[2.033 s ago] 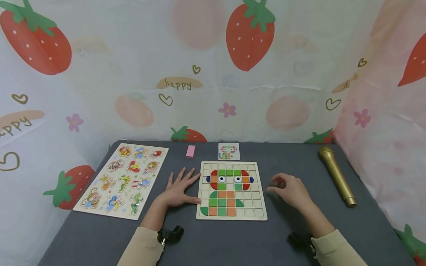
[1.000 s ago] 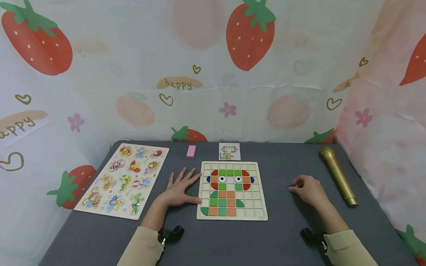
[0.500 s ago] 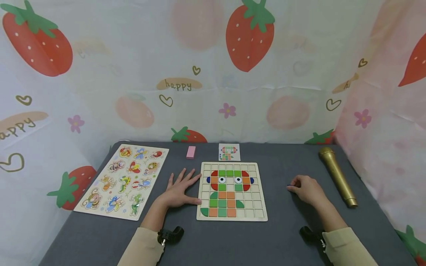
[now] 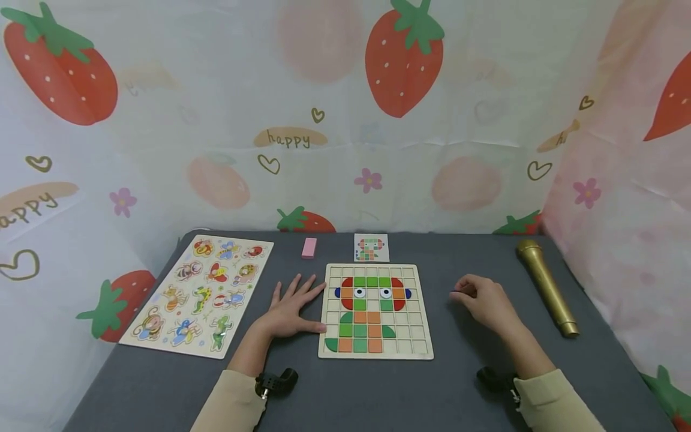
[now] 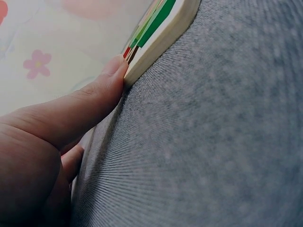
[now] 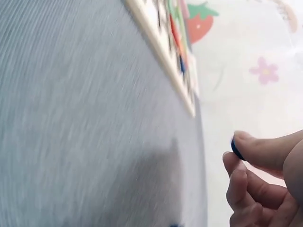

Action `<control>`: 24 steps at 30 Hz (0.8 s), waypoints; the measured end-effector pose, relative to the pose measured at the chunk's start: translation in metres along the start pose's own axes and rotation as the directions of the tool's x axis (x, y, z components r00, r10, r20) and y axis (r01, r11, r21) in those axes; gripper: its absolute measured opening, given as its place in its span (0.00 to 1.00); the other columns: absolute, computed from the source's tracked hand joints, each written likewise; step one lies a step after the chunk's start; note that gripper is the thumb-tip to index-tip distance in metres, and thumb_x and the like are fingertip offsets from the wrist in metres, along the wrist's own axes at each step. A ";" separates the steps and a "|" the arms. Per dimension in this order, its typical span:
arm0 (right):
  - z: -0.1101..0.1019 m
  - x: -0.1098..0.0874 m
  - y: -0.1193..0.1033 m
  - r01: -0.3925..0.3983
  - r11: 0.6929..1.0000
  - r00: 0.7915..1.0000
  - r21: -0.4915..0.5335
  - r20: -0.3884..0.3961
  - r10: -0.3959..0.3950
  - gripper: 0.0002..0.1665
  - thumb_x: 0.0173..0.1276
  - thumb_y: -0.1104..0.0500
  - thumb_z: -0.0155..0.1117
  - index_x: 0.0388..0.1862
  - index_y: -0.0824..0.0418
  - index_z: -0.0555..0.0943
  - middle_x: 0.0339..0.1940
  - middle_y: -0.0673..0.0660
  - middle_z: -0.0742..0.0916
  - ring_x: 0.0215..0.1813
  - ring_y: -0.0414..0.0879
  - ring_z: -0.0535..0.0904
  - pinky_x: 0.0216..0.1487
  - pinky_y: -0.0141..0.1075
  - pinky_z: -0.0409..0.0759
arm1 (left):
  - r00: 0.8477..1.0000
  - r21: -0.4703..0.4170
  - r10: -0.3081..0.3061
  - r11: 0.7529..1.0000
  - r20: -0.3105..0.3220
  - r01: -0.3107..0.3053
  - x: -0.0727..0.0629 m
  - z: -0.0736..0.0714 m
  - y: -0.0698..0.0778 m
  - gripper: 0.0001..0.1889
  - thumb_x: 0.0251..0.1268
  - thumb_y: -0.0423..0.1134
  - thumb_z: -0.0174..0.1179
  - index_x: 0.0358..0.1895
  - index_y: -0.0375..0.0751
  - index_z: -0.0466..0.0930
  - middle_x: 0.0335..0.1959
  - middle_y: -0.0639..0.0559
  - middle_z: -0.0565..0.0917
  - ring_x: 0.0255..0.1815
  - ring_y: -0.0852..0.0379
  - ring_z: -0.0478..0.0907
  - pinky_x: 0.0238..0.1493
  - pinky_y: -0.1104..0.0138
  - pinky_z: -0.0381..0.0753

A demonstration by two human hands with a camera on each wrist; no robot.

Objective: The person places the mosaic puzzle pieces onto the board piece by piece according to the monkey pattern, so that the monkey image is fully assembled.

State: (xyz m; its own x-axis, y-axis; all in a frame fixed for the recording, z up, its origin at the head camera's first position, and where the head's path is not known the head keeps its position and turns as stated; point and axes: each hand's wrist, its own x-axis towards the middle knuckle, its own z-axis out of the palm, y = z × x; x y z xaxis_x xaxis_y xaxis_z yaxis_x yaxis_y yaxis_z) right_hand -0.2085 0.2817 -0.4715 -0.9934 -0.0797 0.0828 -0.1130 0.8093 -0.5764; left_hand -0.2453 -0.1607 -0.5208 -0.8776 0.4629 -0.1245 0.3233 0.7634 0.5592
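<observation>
A square wooden grid board (image 4: 417,316) lies mid-table, partly filled with red, green, orange and blue tiles forming a figure with two eye tiles (image 4: 385,293). My left hand (image 4: 285,313) lies flat with fingers spread at the board's left side; in the left wrist view its thumb (image 5: 102,87) touches the board's edge. To the right of the board, my right hand (image 4: 484,303) is raised over the table. Between thumb and forefinger it pinches a small blue tile (image 6: 236,149), mostly covered by the fingertips, so its full shape is hidden.
Behind the board lie a pattern card (image 4: 371,248) and a pink block (image 4: 309,248). An insect picture board (image 4: 237,315) sits at the left, a gold microphone-like cylinder (image 4: 547,288) at the right. A patterned cloth (image 4: 345,198) hangs behind the table.
My right hand first went right, away from the board, and a blue tile showed in its fingers. Over the last half second it has come back left. My left hand stayed put.
</observation>
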 end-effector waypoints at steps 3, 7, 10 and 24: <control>0.003 0.000 -0.011 0.023 0.999 1.000 0.027 0.010 -0.024 0.08 0.72 0.58 0.67 0.45 0.59 0.86 0.37 0.54 0.89 0.35 0.44 0.81 0.34 0.39 0.77 | 1.000 0.000 0.001 1.000 -0.002 -0.001 0.000 0.000 0.000 0.55 0.51 0.68 0.71 0.81 0.61 0.54 0.85 0.52 0.47 0.85 0.42 0.29 0.75 0.36 0.20; 0.008 -0.001 -0.024 0.034 0.998 0.999 0.045 0.029 -0.035 0.12 0.73 0.59 0.65 0.51 0.62 0.86 0.39 0.55 0.90 0.36 0.44 0.81 0.33 0.38 0.77 | 1.000 0.006 -0.001 1.000 0.001 0.001 -0.001 0.000 0.000 0.55 0.51 0.69 0.70 0.82 0.62 0.53 0.85 0.53 0.46 0.85 0.43 0.29 0.76 0.37 0.19; 0.011 -0.002 -0.033 0.032 0.997 0.999 0.066 0.037 -0.035 0.13 0.73 0.58 0.66 0.52 0.63 0.84 0.38 0.54 0.89 0.36 0.43 0.81 0.34 0.38 0.78 | 1.000 0.015 -0.002 1.000 0.001 0.002 -0.001 0.000 -0.001 0.55 0.51 0.69 0.70 0.82 0.61 0.52 0.85 0.52 0.46 0.85 0.42 0.29 0.76 0.37 0.19; 0.028 -0.002 -0.070 0.036 0.989 0.996 0.141 0.078 -0.048 0.09 0.71 0.57 0.69 0.46 0.58 0.86 0.35 0.55 0.89 0.36 0.44 0.82 0.34 0.36 0.78 | 1.000 0.012 -0.001 1.000 -0.008 0.001 -0.001 0.000 0.002 0.54 0.52 0.67 0.71 0.82 0.59 0.54 0.84 0.50 0.48 0.84 0.40 0.30 0.75 0.35 0.21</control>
State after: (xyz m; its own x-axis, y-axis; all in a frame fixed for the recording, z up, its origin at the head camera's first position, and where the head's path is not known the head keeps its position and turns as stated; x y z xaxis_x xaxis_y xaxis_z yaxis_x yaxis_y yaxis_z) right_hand -0.1992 0.2087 -0.4545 -0.9855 -0.1631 0.0466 -0.1507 0.7154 -0.6822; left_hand -0.2443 -0.1597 -0.5193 -0.8807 0.4586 -0.1188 0.3266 0.7693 0.5491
